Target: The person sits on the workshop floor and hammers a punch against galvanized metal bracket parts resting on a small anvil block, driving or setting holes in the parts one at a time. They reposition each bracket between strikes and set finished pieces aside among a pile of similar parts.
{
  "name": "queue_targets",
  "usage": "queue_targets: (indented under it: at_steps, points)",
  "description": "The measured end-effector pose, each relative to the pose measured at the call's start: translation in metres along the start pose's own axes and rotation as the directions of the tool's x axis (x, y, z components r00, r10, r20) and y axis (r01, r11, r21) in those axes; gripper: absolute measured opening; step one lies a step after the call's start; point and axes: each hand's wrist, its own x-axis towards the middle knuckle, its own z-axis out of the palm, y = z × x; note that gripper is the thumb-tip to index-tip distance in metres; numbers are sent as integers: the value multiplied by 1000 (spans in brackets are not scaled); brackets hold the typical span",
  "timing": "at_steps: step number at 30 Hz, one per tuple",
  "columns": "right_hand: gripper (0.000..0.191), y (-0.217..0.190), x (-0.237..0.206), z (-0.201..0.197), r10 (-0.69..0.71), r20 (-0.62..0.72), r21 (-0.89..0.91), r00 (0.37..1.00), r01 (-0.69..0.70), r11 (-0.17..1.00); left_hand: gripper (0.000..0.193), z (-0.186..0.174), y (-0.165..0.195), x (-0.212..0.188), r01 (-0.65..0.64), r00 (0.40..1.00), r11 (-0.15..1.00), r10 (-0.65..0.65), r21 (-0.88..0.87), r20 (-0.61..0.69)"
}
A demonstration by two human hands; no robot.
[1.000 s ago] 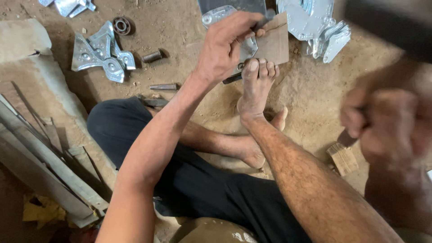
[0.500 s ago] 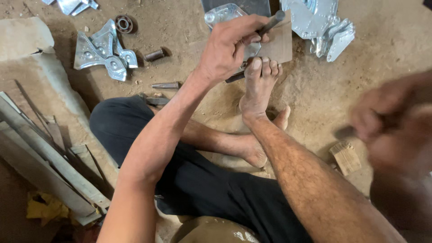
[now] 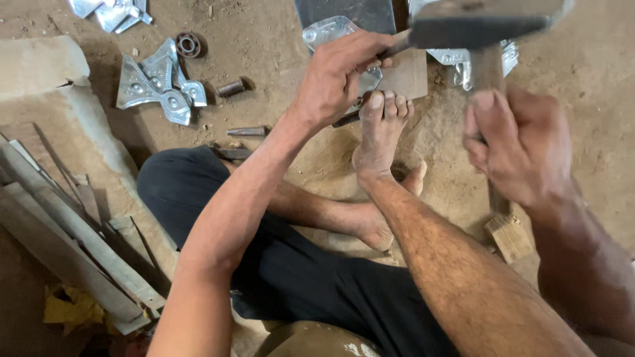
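I sit on a dirt floor. My left hand [image 3: 340, 76] grips a thin dark metal punch, most of it hidden in the fist, held against a shiny pressed sheet-metal piece [image 3: 331, 30] that lies on a flat brown block [image 3: 407, 76]. My bare foot [image 3: 380, 129] presses its toes on the block's near edge. My right hand [image 3: 519, 145] is closed round the wooden handle of a hammer. Its dark steel head [image 3: 479, 26] is raised and blurred, just right of the left hand.
More pressed metal pieces [image 3: 155, 86] lie at the left, with a round bearing ring [image 3: 188, 45], a short cylinder [image 3: 231, 87] and a pin [image 3: 246, 131]. Further shiny pieces [image 3: 116, 10] are at the top. Long metal strips [image 3: 73, 238] lean at lower left.
My right hand has swung the hammer up and inward from the right edge, so its head now hangs over the block. Left hand and foot have stayed in place.
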Motion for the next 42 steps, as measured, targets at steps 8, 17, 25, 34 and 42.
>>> queue_targets:
  at_steps: [8, 17, 25, 34, 42]
  points:
    - [28, 168, -44, 125, -21, -223, -71, 975, 6, 997, 7, -13, -11, 28, 324, 936, 909, -348, -262, -48]
    - [22, 93, 84, 111, -297, -220, 418, 929, 364, 832, 76, -42, 11, 35, 117, 970, 832, -212, 542, 116]
    - [22, 42, 147, 125, -148, 27, 756, 989, 77, 650, 68, -36, 23, 5, 472, 876, 755, -341, 455, -342]
    - [23, 55, 129, 120, -51, 46, 813, 998, -7, 582, 66, -25, 27, -5, 417, 908, 789, -334, 452, -255]
    - [28, 142, 24, 151, -37, -131, -91, 991, 25, 996, 21, -30, 31, 14, 274, 948, 922, -212, 272, -237]
